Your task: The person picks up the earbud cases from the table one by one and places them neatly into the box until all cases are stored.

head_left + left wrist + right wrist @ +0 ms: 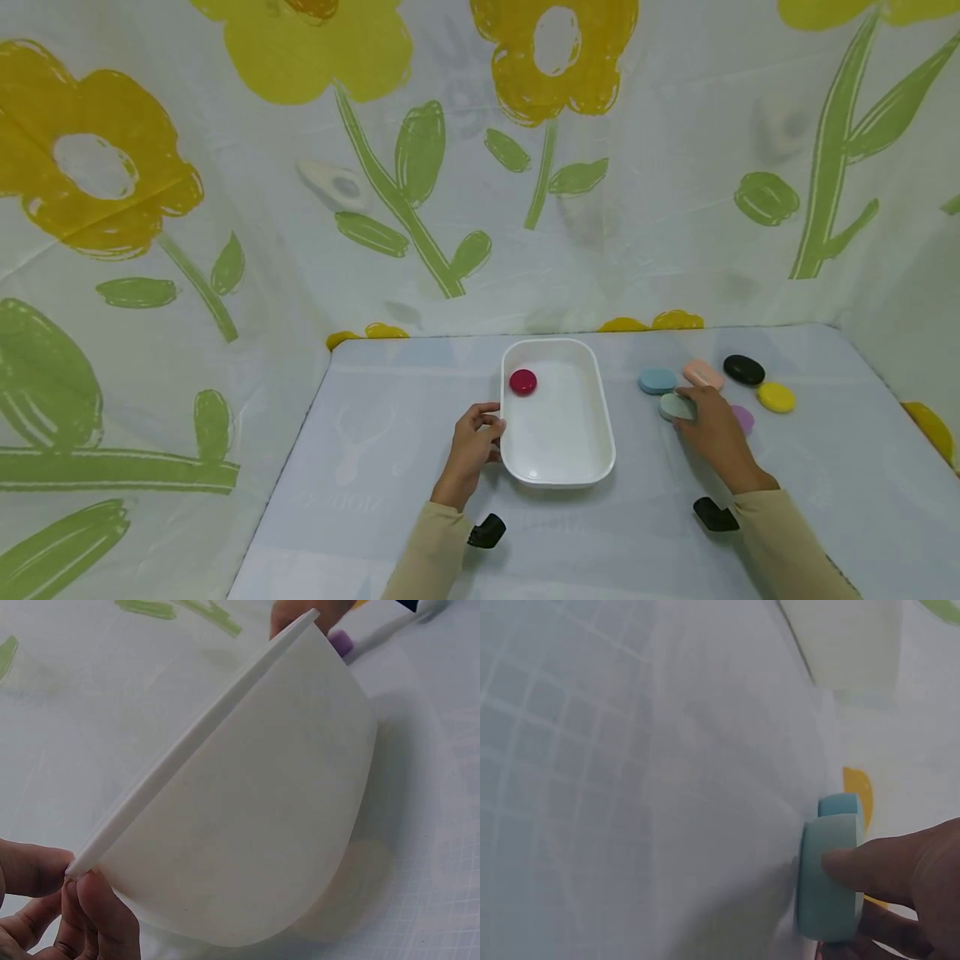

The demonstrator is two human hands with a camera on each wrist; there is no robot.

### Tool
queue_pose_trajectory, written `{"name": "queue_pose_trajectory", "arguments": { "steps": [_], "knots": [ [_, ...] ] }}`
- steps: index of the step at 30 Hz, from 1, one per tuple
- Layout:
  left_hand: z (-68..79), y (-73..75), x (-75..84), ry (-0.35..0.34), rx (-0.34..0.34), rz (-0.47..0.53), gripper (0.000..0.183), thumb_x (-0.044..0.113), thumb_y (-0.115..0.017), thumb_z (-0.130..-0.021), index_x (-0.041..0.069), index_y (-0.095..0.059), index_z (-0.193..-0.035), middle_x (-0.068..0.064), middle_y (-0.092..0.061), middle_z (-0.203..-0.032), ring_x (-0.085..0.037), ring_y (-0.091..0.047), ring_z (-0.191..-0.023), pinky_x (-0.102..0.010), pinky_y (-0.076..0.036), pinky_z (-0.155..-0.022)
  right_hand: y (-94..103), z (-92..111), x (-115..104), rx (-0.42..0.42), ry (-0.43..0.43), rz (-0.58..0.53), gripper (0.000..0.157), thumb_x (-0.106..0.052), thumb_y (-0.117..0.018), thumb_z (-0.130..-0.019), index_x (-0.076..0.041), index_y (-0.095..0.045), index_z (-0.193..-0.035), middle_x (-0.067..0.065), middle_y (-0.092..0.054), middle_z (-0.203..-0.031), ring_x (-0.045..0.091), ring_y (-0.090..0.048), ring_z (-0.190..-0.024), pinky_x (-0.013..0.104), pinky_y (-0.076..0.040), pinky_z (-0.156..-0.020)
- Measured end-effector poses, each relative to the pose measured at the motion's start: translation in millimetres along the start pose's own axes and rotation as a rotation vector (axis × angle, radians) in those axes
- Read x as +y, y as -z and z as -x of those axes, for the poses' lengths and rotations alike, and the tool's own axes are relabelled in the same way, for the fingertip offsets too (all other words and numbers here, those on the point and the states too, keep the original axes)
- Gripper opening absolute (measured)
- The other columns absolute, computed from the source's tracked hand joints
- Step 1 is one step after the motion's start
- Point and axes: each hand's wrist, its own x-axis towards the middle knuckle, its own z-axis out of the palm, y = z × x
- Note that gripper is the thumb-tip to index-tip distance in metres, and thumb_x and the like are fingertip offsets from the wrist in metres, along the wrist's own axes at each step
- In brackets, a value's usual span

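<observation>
My left hand (472, 443) pinches the left rim of a white rectangular tray (558, 482), thumb on one side and fingers on the other in the left wrist view. Inside the tray, near its far left corner, lies a round red piece (522, 382). To the right, my right hand (712, 433) grips a pale green oval bar (676, 407) that looks like soap. Its thumb presses the near side of the bar (826, 889) in the right wrist view; the other fingers are partly hidden behind it.
Around my right hand lie other rounded pieces: blue (657, 381), pink (703, 374), black (744, 369), yellow (776, 397) and purple (742, 419), the last partly behind the hand. A flower-printed curtain (645, 233) rises behind the pale table (360, 500).
</observation>
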Motion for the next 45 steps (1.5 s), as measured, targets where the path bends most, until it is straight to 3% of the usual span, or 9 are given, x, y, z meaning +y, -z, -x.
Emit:
{"name": "queue_pose_trajectory", "arguments": {
  "steps": [9,17,25,32,38,45],
  "knots": [
    [-1.2,0.3,0.8,0.001,0.006,-0.002,0.035,0.005,-0.055,-0.092,-0.002,-0.049,-0.125,-0.014,-0.054,-0.097,-0.029,-0.056,-0.075,-0.032,-0.052,-0.054,-0.3,-3,1,-0.081,-0.037,0.038,0.048,-0.001,-0.070,-0.078,0.015,-0.051,-0.118,0.034,-0.039,-0.121,0.047,-0.044,-0.107,0.058,-0.038,-0.086],
    [-0.2,1.9,-0.3,0.006,0.000,0.008,0.035,0.005,-0.054,-0.092,-0.002,-0.049,-0.126,-0.015,-0.055,-0.099,-0.029,-0.057,-0.074,-0.031,-0.051,-0.053,3.3,-1,-12,-0.040,0.040,-0.010,0.048,-0.001,-0.070,-0.079,0.011,-0.049,-0.120,0.029,-0.050,-0.119,0.041,-0.048,-0.104,0.055,-0.041,-0.085],
    [0.7,3.6,-1.8,-0.006,0.001,0.011,0.036,0.006,-0.056,-0.092,-0.002,-0.048,-0.125,-0.015,-0.055,-0.099,-0.030,-0.058,-0.076,-0.030,-0.051,-0.053,0.7,-8,-39,0.032,0.133,-0.074,0.047,0.001,-0.071,-0.078,0.009,-0.052,-0.120,0.024,-0.053,-0.114,0.036,-0.050,-0.102,0.051,-0.044,-0.083],
    [-4.5,4.0,-7.8,0.001,-0.009,0.016,0.036,0.005,-0.055,-0.092,-0.002,-0.048,-0.126,-0.020,-0.054,-0.102,-0.029,-0.058,-0.075,-0.030,-0.051,-0.052,-6.1,-17,-71,0.041,0.204,-0.123,0.048,0.001,-0.073,-0.076,0.007,-0.054,-0.119,0.021,-0.054,-0.111,0.032,-0.052,-0.099,0.048,-0.048,-0.079],
    [-17.6,5.1,-25.0,-0.005,-0.007,0.045,0.035,0.006,-0.055,-0.092,0.000,-0.049,-0.126,-0.013,-0.055,-0.098,-0.024,-0.057,-0.071,-0.029,-0.050,-0.049,-15.4,-29,-106,-0.028,0.195,-0.133,0.049,-0.003,-0.074,-0.077,0.003,-0.053,-0.121,0.017,-0.052,-0.114,0.030,-0.053,-0.102,0.043,-0.050,-0.081],
    [-21.3,2.8,-29.4,-0.013,0.000,0.041,0.034,0.008,-0.056,-0.092,0.003,-0.051,-0.125,-0.011,-0.055,-0.096,-0.026,-0.058,-0.072,-0.029,-0.051,-0.049,-35.6,-41,-133,-0.133,0.188,-0.100,0.051,-0.007,-0.076,-0.076,-0.001,-0.054,-0.121,0.013,-0.053,-0.113,0.027,-0.055,-0.099,0.041,-0.050,-0.084]
  ]
}}
